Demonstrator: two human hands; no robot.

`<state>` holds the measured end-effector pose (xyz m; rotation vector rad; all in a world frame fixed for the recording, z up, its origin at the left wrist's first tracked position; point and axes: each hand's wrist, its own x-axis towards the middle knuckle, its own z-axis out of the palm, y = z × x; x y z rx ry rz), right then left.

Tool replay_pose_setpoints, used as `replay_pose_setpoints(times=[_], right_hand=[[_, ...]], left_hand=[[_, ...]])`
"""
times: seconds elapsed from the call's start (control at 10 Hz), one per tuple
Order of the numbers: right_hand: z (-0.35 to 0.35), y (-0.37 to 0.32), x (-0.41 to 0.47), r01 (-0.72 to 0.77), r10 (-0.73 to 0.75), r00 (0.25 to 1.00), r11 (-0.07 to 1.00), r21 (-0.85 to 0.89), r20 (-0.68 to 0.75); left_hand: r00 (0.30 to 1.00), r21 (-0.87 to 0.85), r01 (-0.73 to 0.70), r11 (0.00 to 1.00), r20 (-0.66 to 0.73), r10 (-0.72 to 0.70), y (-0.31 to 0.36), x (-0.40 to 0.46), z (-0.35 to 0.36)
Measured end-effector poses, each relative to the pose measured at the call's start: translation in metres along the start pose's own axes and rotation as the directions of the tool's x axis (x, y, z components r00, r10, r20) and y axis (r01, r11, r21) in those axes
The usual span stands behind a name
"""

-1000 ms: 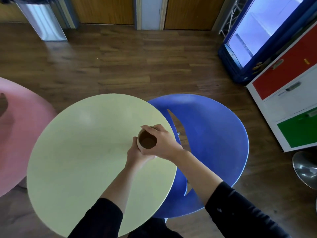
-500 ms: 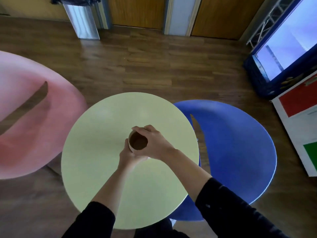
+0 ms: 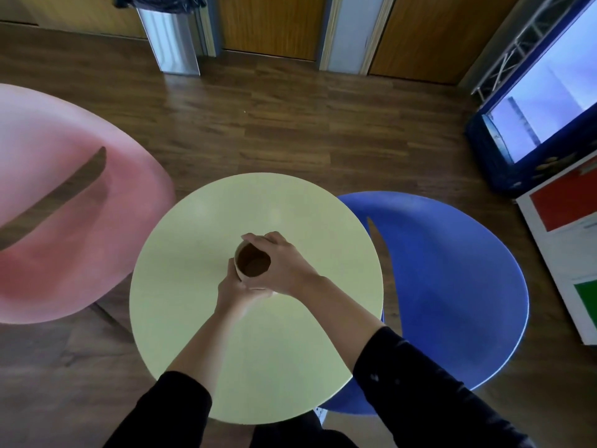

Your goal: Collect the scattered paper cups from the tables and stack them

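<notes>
While both black sleeves [image 3: 420, 383] reached in from the near edge, the left hand [image 3: 234, 291] curled its fingers round the lower wall of the brown paper cup [image 3: 252, 263] and the right hand [image 3: 284, 266] gripped its rim from the right, holding it upright, mouth up, over the middle of the round pale yellow bench [image 3: 200, 253]. Beside that stood a pink bench [image 3: 48, 221] on the left and a blue bench [image 3: 452, 270] on the right, and farther off, across the wooden floor [image 3: 290, 124], a metal bin [image 3: 171, 43] stood by the wall.
</notes>
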<state>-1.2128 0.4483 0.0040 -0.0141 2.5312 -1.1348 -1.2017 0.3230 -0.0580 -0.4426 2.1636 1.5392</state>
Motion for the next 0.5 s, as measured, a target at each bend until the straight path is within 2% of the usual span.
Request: replay_pose_setpoints(times=[0.1, 0.3, 0.5], right_hand=[[0.0, -0.003, -0.002, -0.017, 0.017, 1.0, 1.0, -0.017, 0.015], [-0.002, -0.008, -0.013, -0.003, 0.003, 0.998, 1.0, 0.008, 0.07], [-0.008, -0.011, -0.027, -0.029, 0.023, 0.998, 0.994, 0.109, 0.058]], left_hand=[[1.0, -0.031, 0.028, 0.999, 0.005, -0.028, -0.001, -0.001, 0.0], [0.998, 0.079, -0.054, 0.995, -0.02, 0.056, 0.009, -0.017, -0.006], [0.993, -0.028, -0.094, 0.995, -0.075, 0.092, 0.0, -0.035, -0.02]])
